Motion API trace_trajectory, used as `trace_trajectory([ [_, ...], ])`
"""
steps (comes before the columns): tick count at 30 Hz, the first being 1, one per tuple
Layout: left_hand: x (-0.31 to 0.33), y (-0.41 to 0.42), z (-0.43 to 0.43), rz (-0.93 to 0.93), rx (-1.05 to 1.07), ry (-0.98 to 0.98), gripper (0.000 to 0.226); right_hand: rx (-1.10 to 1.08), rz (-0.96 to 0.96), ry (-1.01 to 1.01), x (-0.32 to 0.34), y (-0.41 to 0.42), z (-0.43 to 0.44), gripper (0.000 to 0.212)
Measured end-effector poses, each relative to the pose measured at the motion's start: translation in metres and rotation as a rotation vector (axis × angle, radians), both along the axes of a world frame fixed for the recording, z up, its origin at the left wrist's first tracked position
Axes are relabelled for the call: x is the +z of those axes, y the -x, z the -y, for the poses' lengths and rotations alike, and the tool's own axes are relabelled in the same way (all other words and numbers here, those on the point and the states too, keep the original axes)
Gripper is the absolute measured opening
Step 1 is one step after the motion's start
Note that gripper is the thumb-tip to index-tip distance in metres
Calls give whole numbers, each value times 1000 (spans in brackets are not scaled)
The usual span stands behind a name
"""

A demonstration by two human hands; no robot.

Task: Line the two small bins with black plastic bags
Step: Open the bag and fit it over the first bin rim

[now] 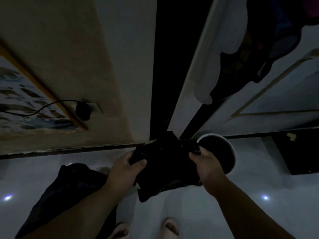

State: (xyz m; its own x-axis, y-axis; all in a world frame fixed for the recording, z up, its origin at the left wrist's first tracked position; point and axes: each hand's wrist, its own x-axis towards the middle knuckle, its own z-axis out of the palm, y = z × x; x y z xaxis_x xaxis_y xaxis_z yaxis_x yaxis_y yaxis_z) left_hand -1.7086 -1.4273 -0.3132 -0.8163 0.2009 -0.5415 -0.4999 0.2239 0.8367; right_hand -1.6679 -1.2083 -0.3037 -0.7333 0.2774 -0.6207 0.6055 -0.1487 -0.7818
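The room is dim. A crumpled black plastic bag (165, 166) hangs between my two hands above the pale floor. My left hand (125, 169) grips its left edge and my right hand (206, 165) grips its right edge. Just behind my right hand stands a small round white bin (232, 149) with a dark inside, next to the wall. A second black bag (69, 187) lies spread on the floor at the lower left, partly under my left forearm. No second bin is visible.
A wall with a socket and a black plug (83, 110) rises at the left. A dark door gap (165, 66) runs down the middle. A dark box (296, 152) sits on the floor at the right. My two feet (170, 227) show at the bottom.
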Motion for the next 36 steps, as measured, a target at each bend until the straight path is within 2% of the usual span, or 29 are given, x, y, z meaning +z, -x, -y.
trace_trajectory([
  [3,-17,-8,-12,3,-10,65,17,47,51,-19,-12,-5,-13,21],
  [8,-52,-29,-29,81,-44,132,18,175,129,-155,-43,-18,-30,27],
  [13,-95,-40,-32,145,-35,175,18,199,224,-166,-78,-26,-33,32],
  [17,-122,-39,-22,196,24,215,20,167,211,-130,-96,-27,-28,22],
  [18,-129,-39,-17,204,67,214,25,133,208,-181,-102,-26,-27,27],
  [20,-137,-38,-7,216,130,221,28,91,267,-398,-121,-25,-29,60],
  [22,-141,-39,5,218,164,213,22,163,413,-583,-139,-25,-32,91],
  [23,-144,-40,10,217,180,196,20,186,501,-638,-148,-25,-34,96],
  [24,-147,-41,16,220,195,179,20,185,581,-670,-155,-26,-38,93],
  [26,-154,-41,26,245,198,145,23,168,660,-713,-168,-29,-44,67],
  [27,-157,-41,28,256,195,136,25,170,670,-739,-172,-30,-45,51],
  [29,-160,-41,31,258,173,123,25,137,639,-752,-180,-31,-46,33],
  [31,-161,-39,33,255,149,120,27,63,523,-612,-185,-29,-41,21],
  [33,-159,-38,32,198,97,128,31,2,378,-373,-183,-23,-31,12],
  [36,-158,-29,32,29,-19,251,40,-15,312,-177,-179,-9,-14,18],
])
